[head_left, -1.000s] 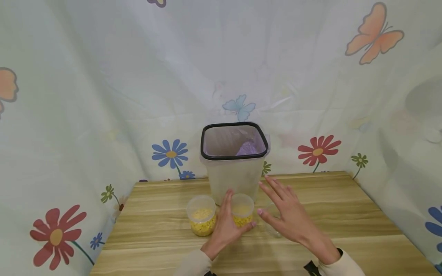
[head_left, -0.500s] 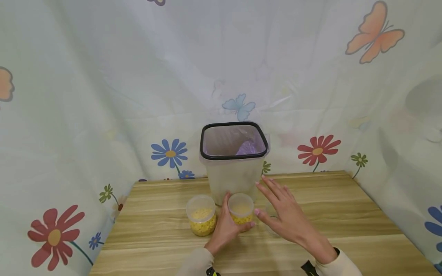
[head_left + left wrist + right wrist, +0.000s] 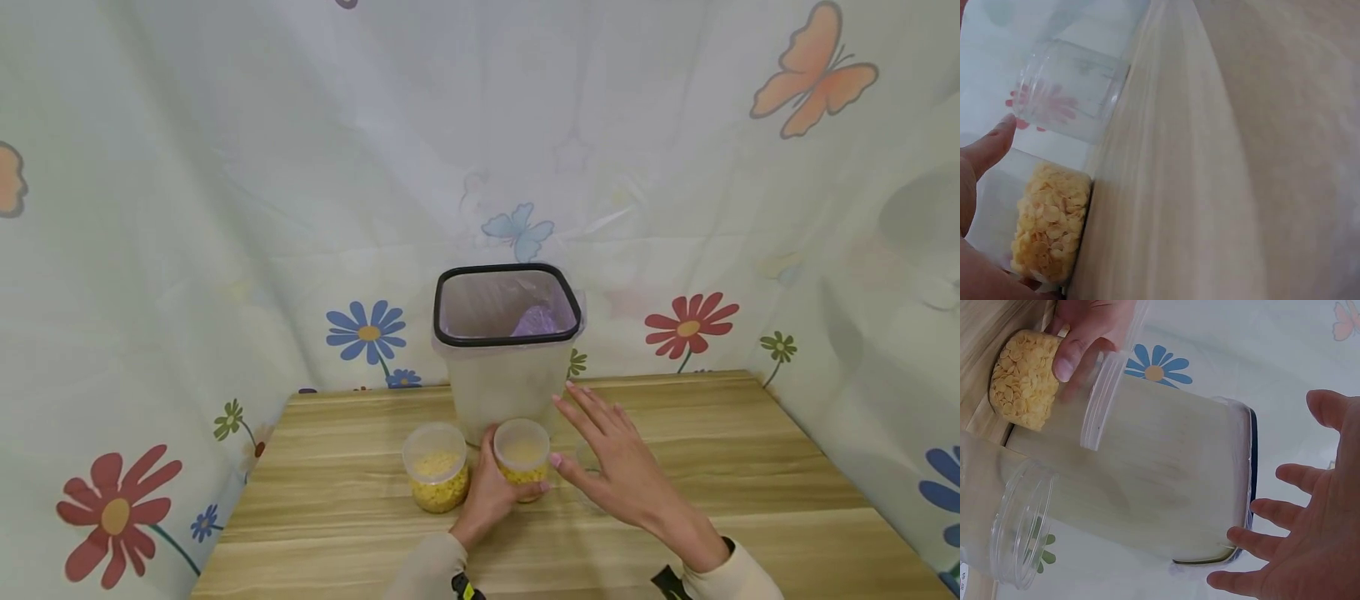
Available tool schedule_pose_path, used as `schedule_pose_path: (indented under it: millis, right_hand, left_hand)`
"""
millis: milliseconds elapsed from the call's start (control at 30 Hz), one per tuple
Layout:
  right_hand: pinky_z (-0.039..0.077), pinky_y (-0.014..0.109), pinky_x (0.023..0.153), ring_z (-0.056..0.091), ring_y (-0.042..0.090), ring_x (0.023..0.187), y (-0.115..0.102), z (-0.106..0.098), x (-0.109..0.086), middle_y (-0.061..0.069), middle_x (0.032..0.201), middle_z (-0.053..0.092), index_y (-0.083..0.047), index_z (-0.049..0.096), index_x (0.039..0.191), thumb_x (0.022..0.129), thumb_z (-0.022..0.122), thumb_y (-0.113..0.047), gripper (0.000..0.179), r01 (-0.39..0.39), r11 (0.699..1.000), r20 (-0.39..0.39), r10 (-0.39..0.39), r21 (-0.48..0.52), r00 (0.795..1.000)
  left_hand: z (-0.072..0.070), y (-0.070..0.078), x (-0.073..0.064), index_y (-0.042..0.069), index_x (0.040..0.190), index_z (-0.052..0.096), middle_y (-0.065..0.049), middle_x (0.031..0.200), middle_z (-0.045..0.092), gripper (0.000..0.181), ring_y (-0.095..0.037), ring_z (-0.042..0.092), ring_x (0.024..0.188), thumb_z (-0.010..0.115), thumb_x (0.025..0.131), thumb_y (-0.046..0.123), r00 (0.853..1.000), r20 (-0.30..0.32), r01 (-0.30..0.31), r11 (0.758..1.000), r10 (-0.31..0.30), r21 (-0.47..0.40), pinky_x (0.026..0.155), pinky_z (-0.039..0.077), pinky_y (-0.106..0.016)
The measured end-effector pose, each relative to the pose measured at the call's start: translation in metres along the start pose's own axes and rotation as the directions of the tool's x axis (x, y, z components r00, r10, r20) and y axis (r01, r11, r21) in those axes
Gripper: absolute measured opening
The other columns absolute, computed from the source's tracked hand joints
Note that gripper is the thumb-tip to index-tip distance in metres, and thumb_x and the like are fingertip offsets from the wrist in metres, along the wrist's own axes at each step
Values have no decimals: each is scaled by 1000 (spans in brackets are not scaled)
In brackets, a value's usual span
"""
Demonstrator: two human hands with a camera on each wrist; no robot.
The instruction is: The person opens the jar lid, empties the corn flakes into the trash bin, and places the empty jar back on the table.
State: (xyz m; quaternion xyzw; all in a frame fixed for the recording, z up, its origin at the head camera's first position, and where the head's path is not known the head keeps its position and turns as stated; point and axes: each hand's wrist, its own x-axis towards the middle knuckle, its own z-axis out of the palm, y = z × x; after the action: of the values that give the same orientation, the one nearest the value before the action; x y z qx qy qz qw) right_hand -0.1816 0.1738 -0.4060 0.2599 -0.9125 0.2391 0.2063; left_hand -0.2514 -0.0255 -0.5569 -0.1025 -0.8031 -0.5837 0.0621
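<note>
My left hand (image 3: 491, 493) grips a clear plastic jar (image 3: 521, 454) partly filled with yellow flakes, thumb across its near side and fingers behind. The jar has a translucent white lid (image 3: 1104, 400) and stands upright on the wooden table. A similar lidded jar (image 3: 438, 490) of flakes stands left of that hand. My right hand (image 3: 626, 479) hovers with spread, straight fingers, holding nothing. Below and behind it is a clear jar (image 3: 1025, 519) with an open threaded mouth and no contents, largely hidden by the hand in the head view.
Behind the jars stands a pale bin (image 3: 506, 387) with a black rim and a thin purple bag lining it. A wooden table (image 3: 337, 467) carries everything. A curtain (image 3: 390, 167) printed with flowers and butterflies hangs along the back and sides.
The left hand has closed round the middle jar, its fingers now curling behind it. That jar has shifted very slightly left. The right hand has drifted slightly left, still spread.
</note>
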Motion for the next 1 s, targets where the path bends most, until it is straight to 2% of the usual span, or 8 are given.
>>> schedule_pose_path:
  millis: [300,500,800,1000]
  right_hand:
    - [20,68,114,25,30,150,-1,0,0,1,163,26,-28,34,153,91,64,-43,70,4,1000,5,-4,9,1000]
    - [24,69,111,31,33,146,-1,0,3,5,161,30,-23,38,152,90,66,-40,70,44,999,-32,-44,-10,998]
    - [23,68,113,29,32,148,-4,-5,7,4,162,29,-23,39,151,90,67,-40,69,40,999,-47,-40,-1,998]
    - [23,67,114,28,31,148,-6,-8,9,4,161,30,-24,39,151,90,66,-40,69,43,999,-52,-43,-8,998]
  left_hand:
    - [5,-3,3,16,149,29,-8,135,55,114,-25,55,123,94,58,37,999,-36,-1,1000,2,25,106,43,-47]
    - [4,-3,4,11,145,36,-9,129,59,107,-25,58,118,94,59,37,998,-53,-20,999,21,27,102,46,-45]
    - [0,7,0,7,146,33,-11,129,59,108,-26,58,118,92,61,37,998,-59,1,1000,0,20,102,45,-47]
    - [-4,16,-5,12,146,34,-7,127,59,103,-23,59,115,90,64,37,999,-39,-23,1000,22,-15,100,46,-46]
